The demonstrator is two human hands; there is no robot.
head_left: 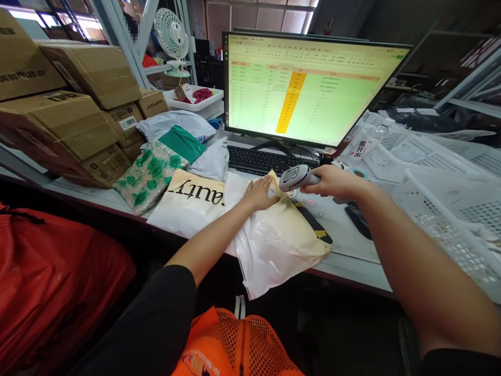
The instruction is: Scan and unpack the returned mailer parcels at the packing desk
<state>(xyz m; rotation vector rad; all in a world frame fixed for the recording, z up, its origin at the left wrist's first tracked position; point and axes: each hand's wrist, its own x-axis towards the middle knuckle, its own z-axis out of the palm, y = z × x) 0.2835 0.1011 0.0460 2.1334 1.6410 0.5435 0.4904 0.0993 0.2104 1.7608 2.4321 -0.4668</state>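
Note:
My right hand is wrapped round the handle of a grey barcode scanner, its head tilted toward the packet below. My left hand lies on a white and cream plastic mailing bag, fingers stretched out and thumb apart. That bag hangs a little over the desk's front edge. Just left of it is another mailing bag with dark "auty" lettering. Under the right side of the front bag, part of a dark mat shows. A black mouse sits below my right forearm.
A monitor showing a spreadsheet stands behind a black keyboard. Cardboard boxes and a green-leaf-patterned packet fill the left. White plastic baskets crowd the right. A red bag is at lower left.

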